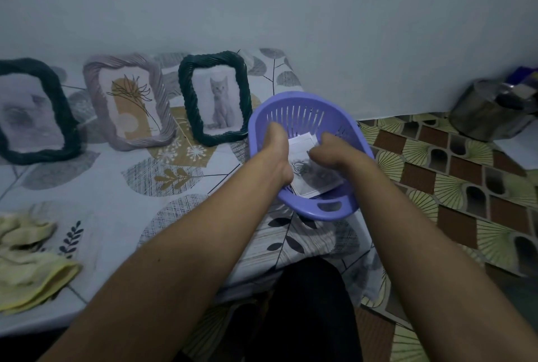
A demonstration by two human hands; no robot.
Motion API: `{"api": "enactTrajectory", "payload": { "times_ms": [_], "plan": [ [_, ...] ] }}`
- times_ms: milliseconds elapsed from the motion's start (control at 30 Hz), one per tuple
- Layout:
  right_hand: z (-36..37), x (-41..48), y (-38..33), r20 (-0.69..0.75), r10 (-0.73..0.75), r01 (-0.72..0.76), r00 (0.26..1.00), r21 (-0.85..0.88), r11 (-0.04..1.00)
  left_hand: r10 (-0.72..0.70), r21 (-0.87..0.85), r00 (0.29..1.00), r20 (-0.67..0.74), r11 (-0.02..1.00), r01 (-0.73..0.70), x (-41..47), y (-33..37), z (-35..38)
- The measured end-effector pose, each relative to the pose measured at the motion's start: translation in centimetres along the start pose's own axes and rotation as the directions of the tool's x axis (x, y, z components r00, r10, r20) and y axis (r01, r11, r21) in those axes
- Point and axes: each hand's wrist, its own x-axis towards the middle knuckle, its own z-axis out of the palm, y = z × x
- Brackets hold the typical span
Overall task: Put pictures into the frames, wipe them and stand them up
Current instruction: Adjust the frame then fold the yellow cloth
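Head view shows both forearms reaching forward into a purple slotted basket (294,105) that sits at the edge of a leaf-patterned sheet (116,187). The left hand (276,155) is inside the basket on its left side with the thumb pointing away from the person; its fingers are hidden behind the hand, so I cannot tell whether they grip anything. The right hand (332,152) is just beside it, with its fingers curled down over the edge of the top white sheet of the pictures (308,175). These lie in a loose stack on the basket floor between and under the two hands; a grey rose print shows near the left wrist. Beyond the left hand and slightly to its left, a dark green twisted frame (184,93) stands leaning back towards the pale wall with a grey kitten picture in it. Further left of that hand stands a pinkish twisted frame (122,60) holding a line drawing of a flower, and further left again a second dark frame (58,99) with a blurred grey picture. Well to the left of the left forearm, near the person, lies a crumpled yellow cloth (26,268). To the right of the right hand a patterned floor covering (436,181) spreads out, with a metal pot (483,117) on it by the wall.
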Motion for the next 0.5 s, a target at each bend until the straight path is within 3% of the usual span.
{"api": "enactTrajectory", "payload": {
  "times_ms": [233,500],
  "plan": [
    [0.0,-0.2,0.0,0.025,0.035,-0.037,0.999,0.075,0.996,-0.05,0.106,0.996,-0.074,0.993,0.058,0.4,0.5,-0.1],
    [0.0,-0.7,-0.4,0.046,0.05,-0.054,0.998,0.097,0.994,-0.04,0.13,0.998,-0.048,0.99,0.046,0.5,0.6,0.1]
  ]
}}
